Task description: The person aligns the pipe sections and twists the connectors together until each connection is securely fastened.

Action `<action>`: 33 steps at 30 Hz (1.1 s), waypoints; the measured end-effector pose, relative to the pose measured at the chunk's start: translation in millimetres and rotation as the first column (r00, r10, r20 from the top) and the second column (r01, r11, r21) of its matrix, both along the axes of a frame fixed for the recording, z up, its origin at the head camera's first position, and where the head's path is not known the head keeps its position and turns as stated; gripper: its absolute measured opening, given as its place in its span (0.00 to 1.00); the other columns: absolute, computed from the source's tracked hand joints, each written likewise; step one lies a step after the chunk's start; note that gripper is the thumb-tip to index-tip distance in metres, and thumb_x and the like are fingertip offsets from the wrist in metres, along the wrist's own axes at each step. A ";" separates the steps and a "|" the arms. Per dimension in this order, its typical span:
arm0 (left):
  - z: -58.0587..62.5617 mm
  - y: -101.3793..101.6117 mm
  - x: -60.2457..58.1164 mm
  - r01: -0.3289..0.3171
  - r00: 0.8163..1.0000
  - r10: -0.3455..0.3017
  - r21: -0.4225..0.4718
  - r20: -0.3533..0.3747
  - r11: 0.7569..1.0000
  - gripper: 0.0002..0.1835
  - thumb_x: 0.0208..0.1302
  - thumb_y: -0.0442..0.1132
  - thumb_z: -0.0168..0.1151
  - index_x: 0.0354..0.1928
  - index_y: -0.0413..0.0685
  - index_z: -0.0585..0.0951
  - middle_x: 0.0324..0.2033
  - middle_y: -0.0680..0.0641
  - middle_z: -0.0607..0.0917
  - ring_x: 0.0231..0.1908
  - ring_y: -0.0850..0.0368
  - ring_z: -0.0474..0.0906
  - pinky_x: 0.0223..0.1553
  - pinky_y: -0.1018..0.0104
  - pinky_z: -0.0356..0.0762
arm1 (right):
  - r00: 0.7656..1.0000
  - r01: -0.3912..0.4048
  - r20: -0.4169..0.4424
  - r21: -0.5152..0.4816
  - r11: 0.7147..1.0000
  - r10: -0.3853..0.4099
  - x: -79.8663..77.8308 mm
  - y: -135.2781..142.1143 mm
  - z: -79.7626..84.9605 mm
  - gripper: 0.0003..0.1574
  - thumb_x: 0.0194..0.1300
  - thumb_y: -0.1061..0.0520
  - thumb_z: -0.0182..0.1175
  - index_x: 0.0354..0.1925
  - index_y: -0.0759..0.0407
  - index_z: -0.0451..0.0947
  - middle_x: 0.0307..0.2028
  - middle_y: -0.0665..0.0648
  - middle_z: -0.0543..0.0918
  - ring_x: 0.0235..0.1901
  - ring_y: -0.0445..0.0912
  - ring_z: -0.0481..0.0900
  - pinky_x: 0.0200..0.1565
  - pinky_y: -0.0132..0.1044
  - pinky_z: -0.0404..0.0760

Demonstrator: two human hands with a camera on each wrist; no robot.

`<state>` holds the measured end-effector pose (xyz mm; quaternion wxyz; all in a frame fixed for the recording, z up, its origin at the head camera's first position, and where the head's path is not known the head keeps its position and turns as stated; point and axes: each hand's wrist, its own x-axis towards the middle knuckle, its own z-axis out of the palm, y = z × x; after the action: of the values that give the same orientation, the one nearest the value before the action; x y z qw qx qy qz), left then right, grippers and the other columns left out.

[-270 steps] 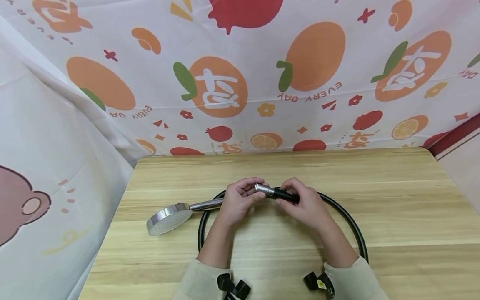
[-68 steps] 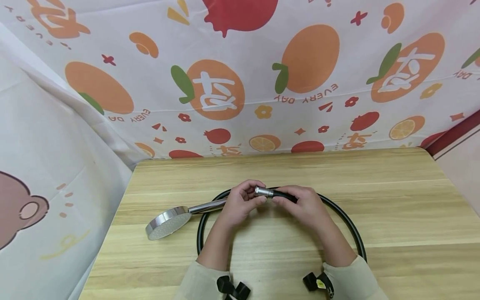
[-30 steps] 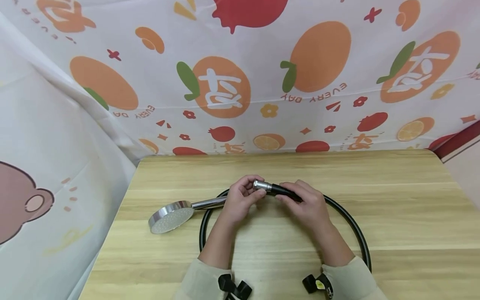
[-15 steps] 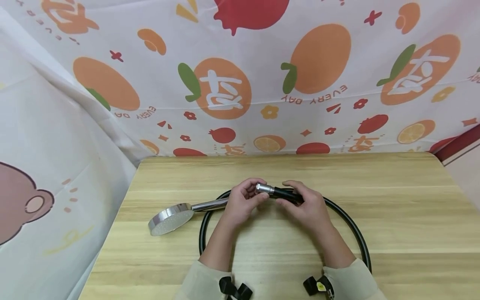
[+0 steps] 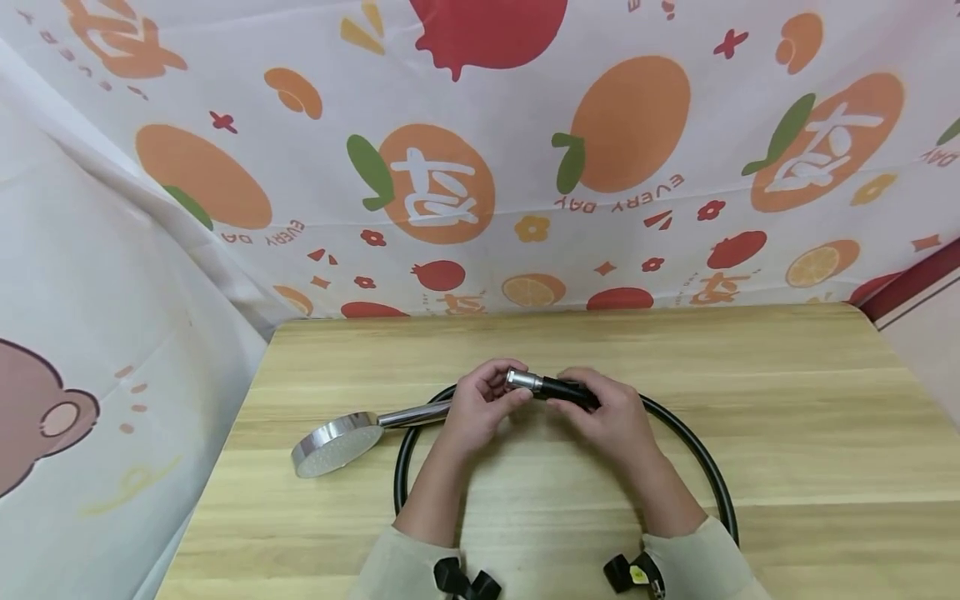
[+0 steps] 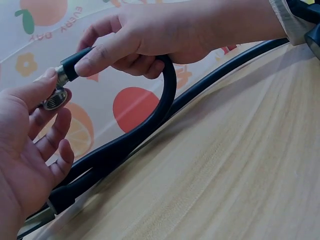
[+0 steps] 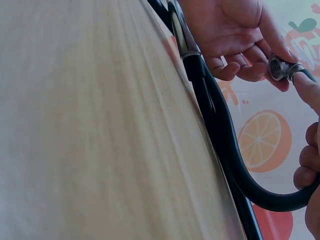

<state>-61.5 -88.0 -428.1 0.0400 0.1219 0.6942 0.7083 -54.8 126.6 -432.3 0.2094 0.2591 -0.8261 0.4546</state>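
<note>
In the head view my left hand (image 5: 476, 412) pinches the silver threaded connector nut (image 5: 522, 380) at one end of a black shower hose (image 5: 703, 457). My right hand (image 5: 617, 421) grips the black sleeve (image 5: 555, 388) just behind that nut, thumb and fingers on either side. The open mouth of the nut (image 7: 276, 68) with its inner thread shows in the right wrist view. A chrome shower head (image 5: 337, 444) lies to the left, spray face tilted down. Its handle (image 5: 416, 414) runs behind my left hand, and the hose's other end (image 7: 194, 62) joins it.
The hose loops round both forearms on the wooden table (image 5: 810, 433). Behind the table's far edge hangs a white fruit-print cloth (image 5: 517, 167), and another pale cloth (image 5: 150, 350) hangs at the left.
Both hands stay at the same place throughout. My right fingers shift on the sleeve: half a second ago the index finger was lifted, now it lies against the hose. The shower head stays put.
</note>
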 end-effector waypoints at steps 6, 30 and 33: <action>-1.7 0.1 1.3 0.012 1.000 -0.012 -0.002 0.016 1.000 0.14 0.62 0.32 0.68 0.49 0.37 0.79 0.37 0.48 0.85 0.33 0.61 0.79 0.30 0.73 0.77 | 1.000 0.021 0.006 0.033 0.999 -0.021 0.9 0.2 -1.5 0.08 0.59 0.55 0.71 0.38 0.54 0.85 0.35 0.50 0.88 0.33 0.39 0.84 0.34 0.30 0.82; -1.1 0.3 -0.1 0.015 1.000 -0.015 0.005 0.020 1.000 0.14 0.62 0.33 0.68 0.49 0.39 0.79 0.37 0.49 0.85 0.34 0.60 0.80 0.31 0.71 0.79 | 0.997 0.051 0.057 0.061 0.997 -0.055 0.6 -0.6 -0.8 0.10 0.61 0.52 0.70 0.40 0.53 0.85 0.36 0.50 0.89 0.33 0.41 0.85 0.34 0.37 0.85; -0.7 0.5 0.4 0.014 1.000 -0.014 0.001 0.022 1.000 0.14 0.62 0.33 0.68 0.49 0.40 0.79 0.38 0.49 0.85 0.34 0.60 0.80 0.31 0.70 0.79 | 0.995 0.048 0.084 0.039 0.998 -0.051 0.9 -1.1 0.5 0.10 0.58 0.53 0.72 0.39 0.53 0.86 0.35 0.50 0.89 0.34 0.40 0.85 0.35 0.35 0.85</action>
<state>-61.1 -87.6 -428.8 0.0524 0.1188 0.6927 0.7095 -53.9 125.5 -431.8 0.1805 0.2227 -0.8486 0.4447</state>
